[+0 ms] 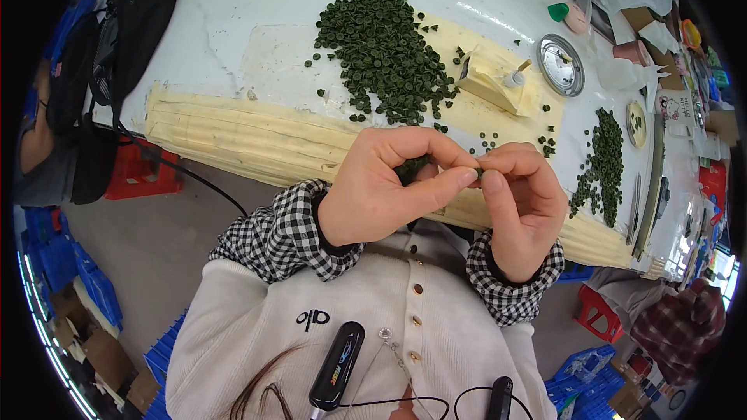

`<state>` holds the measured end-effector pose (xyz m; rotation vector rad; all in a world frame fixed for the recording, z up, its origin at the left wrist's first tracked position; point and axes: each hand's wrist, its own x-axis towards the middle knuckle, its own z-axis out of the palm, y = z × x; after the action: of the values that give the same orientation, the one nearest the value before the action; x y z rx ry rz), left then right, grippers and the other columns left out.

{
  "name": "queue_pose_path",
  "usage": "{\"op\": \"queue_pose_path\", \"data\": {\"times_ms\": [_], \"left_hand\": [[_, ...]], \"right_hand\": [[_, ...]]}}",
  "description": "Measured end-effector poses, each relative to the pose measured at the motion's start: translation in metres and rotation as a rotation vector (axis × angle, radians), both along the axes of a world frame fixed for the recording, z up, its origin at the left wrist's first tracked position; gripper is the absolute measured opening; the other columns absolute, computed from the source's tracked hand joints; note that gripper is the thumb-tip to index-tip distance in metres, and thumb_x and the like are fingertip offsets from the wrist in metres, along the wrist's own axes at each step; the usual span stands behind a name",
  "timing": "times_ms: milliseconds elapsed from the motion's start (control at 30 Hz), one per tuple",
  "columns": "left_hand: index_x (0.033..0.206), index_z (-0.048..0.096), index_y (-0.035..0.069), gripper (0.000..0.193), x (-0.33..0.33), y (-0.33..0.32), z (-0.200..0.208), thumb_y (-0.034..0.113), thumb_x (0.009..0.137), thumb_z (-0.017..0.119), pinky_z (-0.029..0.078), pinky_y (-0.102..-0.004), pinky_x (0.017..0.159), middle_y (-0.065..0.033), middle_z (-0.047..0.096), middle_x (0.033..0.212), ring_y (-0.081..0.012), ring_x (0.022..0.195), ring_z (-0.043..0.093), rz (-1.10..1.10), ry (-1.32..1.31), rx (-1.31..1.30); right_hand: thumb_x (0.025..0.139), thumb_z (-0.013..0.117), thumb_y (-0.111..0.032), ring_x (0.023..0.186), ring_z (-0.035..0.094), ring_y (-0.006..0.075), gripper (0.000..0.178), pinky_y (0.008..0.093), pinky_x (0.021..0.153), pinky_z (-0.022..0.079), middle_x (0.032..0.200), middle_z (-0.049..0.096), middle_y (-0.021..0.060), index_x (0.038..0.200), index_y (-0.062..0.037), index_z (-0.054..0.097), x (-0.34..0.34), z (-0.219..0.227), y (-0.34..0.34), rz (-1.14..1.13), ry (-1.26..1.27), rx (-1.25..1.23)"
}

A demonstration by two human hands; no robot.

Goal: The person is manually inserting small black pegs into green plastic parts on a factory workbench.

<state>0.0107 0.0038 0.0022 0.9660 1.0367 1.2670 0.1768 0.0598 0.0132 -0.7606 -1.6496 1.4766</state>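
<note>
Above the taped near edge of the table, my left hand [385,187] and my right hand [525,206] meet fingertip to fingertip. Pinched between their thumbs and forefingers is a small dark green piece [479,175], mostly covered by the fingers. More dark green pieces [410,169] show inside the curl of my left hand. Just beyond lies a large heap of small round dark green pieces [381,50]. A yellow-taped block [498,82] with a small white post and a stick stands to the right of this heap.
A second heap of green pieces [603,159] lies at the right, near a round metal tin [560,66] and a small dish [636,124]. Tweezers [634,202] rest by the right edge. A black bag [144,27] and red stool [140,171] are at the left.
</note>
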Motion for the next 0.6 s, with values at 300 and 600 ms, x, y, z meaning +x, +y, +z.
{"op": "queue_pose_path", "data": {"times_ms": [300,600], "left_hand": [[0.091,0.063,-0.002,0.010,0.0018,0.0005,-0.0037,0.001,0.081,0.063,0.039,-0.0177,0.057,0.0002,0.061,0.076,-0.0016,0.063,0.046,0.014,-0.042,0.011],[0.091,0.063,-0.002,0.011,0.0008,0.0009,-0.0013,0.000,0.080,0.063,0.038,-0.0174,0.056,0.0009,0.060,0.076,-0.0011,0.063,0.045,0.005,-0.010,0.008]], "right_hand": [[0.083,0.055,0.005,0.084,0.058,0.0132,0.009,0.0247,0.078,0.049,0.093,0.055,0.0096,0.092,0.0056,0.056,0.0006,0.0016,-0.0004,0.000,-0.004,-0.048],[0.083,0.056,0.005,0.084,0.058,0.0135,0.009,0.0250,0.078,0.049,0.092,0.056,0.0099,0.092,0.0062,0.056,0.0010,-0.0018,0.0009,-0.006,-0.004,-0.027]]}}
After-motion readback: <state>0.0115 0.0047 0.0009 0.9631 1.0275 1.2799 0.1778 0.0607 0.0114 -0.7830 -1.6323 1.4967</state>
